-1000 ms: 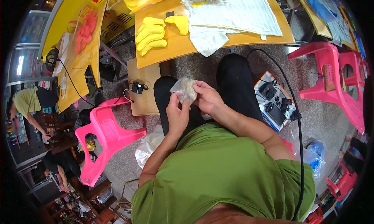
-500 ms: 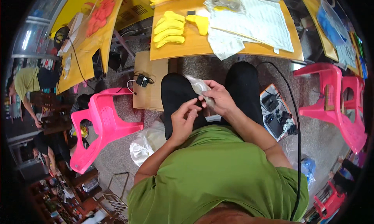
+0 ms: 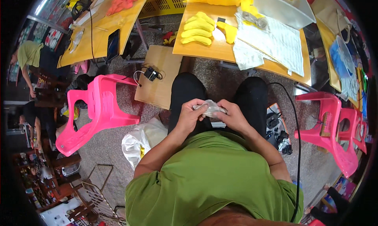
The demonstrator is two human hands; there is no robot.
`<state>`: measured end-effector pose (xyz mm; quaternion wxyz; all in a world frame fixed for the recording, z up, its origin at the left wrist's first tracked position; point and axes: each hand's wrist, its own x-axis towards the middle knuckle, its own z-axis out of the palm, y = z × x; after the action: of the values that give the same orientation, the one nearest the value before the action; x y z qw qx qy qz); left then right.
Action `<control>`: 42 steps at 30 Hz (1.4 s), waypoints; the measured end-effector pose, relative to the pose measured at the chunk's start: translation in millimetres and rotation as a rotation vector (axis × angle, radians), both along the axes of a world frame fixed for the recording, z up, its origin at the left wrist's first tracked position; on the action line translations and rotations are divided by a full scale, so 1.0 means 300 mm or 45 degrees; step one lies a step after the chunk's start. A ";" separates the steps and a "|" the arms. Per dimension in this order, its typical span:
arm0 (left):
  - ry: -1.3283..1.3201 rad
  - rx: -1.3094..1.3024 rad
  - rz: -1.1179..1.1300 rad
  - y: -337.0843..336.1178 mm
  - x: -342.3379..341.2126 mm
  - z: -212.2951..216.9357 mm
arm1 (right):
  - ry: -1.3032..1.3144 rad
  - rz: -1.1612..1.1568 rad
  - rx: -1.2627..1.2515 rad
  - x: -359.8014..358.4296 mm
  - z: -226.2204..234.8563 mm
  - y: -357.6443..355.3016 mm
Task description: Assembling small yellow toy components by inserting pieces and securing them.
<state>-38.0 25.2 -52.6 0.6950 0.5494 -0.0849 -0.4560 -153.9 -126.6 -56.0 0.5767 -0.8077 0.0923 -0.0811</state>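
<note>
1. One small clear plastic bag (image 3: 213, 107) sits crumpled between the two hands, above the lap.
2. The left hand (image 3: 190, 115) pinches one end of the bag, fingers closed tight on it.
3. The right hand (image 3: 232, 116) pinches the other end, fingers closed on it too. The two hands almost touch.
4. Just under the grip are two knees in black trousers (image 3: 189, 90).
5. Past the knees, away from the body, stands one wooden table (image 3: 220, 51). On it lie four yellow gloves (image 3: 197, 29) in a stack and one white cloth (image 3: 271, 41).
6. Well off to the left of the grip one pink plastic stool (image 3: 98, 108) lies tipped over.
7. Off to the right stand two more pink stools (image 3: 332, 127).
8. Low and left of the grip lies one white plastic bag (image 3: 138, 141) on the floor.
</note>
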 end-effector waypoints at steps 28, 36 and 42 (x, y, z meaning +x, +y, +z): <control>-1.171 -0.059 -0.323 -0.015 -0.005 0.030 | 0.616 -0.229 1.386 -0.044 0.058 -0.016; -1.141 -0.166 -0.929 -0.022 0.019 -0.001 | 0.395 0.252 0.544 -0.064 0.051 -0.034; -0.742 -0.029 -0.956 -0.070 0.054 0.003 | 0.444 0.350 0.578 -0.056 0.056 -0.014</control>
<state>-21.9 4.4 -51.6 0.4354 0.5782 -0.4739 -0.5015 -170.8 -130.7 -39.3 0.7233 -0.6650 0.0954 0.1597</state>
